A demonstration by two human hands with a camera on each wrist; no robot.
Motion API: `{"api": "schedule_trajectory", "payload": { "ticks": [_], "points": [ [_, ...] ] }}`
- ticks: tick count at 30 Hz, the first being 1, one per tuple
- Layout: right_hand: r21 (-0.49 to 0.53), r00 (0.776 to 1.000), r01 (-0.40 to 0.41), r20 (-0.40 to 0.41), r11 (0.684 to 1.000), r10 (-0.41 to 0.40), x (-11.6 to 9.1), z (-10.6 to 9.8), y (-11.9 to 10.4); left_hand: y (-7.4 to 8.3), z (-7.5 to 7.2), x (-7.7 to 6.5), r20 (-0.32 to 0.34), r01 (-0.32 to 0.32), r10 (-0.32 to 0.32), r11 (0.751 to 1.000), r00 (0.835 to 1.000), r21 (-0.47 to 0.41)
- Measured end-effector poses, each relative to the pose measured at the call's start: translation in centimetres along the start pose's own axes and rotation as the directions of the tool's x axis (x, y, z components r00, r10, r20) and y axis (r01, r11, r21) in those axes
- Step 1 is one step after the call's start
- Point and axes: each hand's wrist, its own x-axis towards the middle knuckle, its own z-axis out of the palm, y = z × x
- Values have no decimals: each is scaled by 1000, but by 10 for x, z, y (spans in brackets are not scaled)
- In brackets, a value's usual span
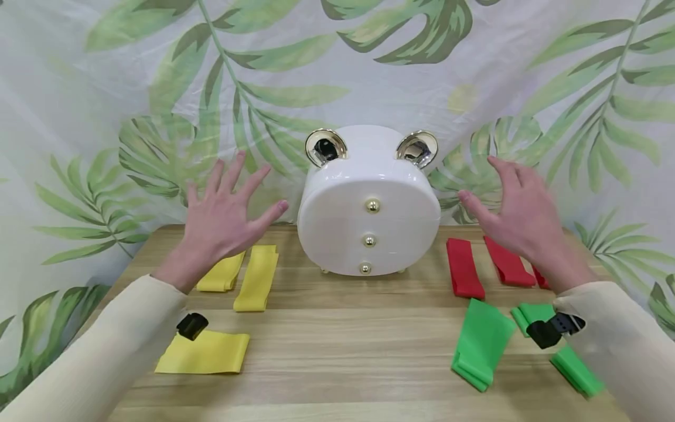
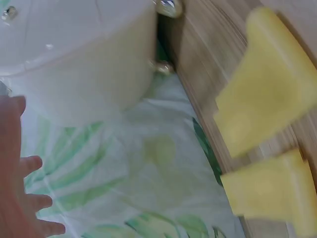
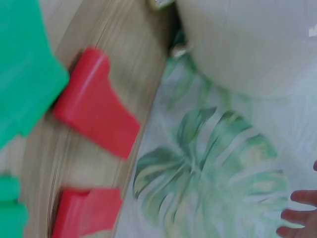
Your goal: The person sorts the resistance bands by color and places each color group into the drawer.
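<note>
At left we see a pale sleeve slanting up from the lower corner to the left hand, raised in the air, its back toward us, fingers straight and spread wide, empty. Below it in the head view, we find folded yellow strips on the wooden counter. At centre we note the white case, standing before a leaf-printed cloth, between the two hands and apart from both. Farther right lie red strips and, nearer us, green strips. Above the red we observe the right hand, likewise raised and empty, thumb well apart from extended fingers, its forearm angled inward.
</note>
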Motion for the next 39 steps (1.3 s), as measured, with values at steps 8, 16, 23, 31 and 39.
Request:
{"api": "schedule_trajectory", "payload": {
  "ticks": [8, 16, 23, 31, 39],
  "points": [
    [285, 923, 168, -382, 944, -49, -18, 10, -48, 32, 3, 0, -197, -77, -23, 873, 980, -482],
    [433, 860, 335, -504, 837, -84, -30, 38, -99, 68, 20, 3, -106, 22, -204, 540, 973, -841],
    [531, 896, 294, -442, 794, -36, -37, 65, -131, 87, 33, 2, -33, 65, -270, 344, 962, -937],
    [622, 918, 260, -396, 738, 11, -40, 83, -148, 94, 44, 1, -25, 65, -298, 287, 954, -956],
    [678, 923, 222, -378, 701, 73, -37, 90, -153, 94, 43, 4, -15, 88, -292, 338, 956, -937]
  ]
}}
